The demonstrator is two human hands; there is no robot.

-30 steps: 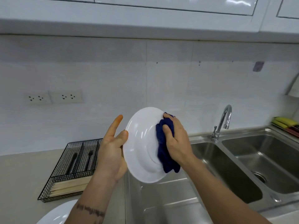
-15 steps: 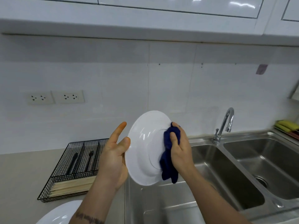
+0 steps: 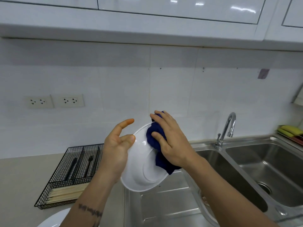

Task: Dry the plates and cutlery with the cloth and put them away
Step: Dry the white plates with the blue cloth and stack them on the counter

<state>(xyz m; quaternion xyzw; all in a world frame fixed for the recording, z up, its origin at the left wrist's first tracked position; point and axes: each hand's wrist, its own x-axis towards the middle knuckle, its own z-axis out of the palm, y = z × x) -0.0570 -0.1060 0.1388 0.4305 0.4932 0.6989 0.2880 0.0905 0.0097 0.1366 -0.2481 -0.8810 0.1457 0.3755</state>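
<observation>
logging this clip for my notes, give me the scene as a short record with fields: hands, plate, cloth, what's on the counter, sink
left hand: left hand holds the round white plate at its left rim, index finger raised
right hand: right hand presses the dark blue cloth against the plate's upper part
plate pose: tilted, held above the steel sink
counter: black wire cutlery tray with dark cutlery and pale wooden sticks
second plate: white rim at the bottom edge
tap: chrome tap, no water seen running

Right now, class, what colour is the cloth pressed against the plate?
Dark navy blue cloth, clearest in the head view.
</observation>
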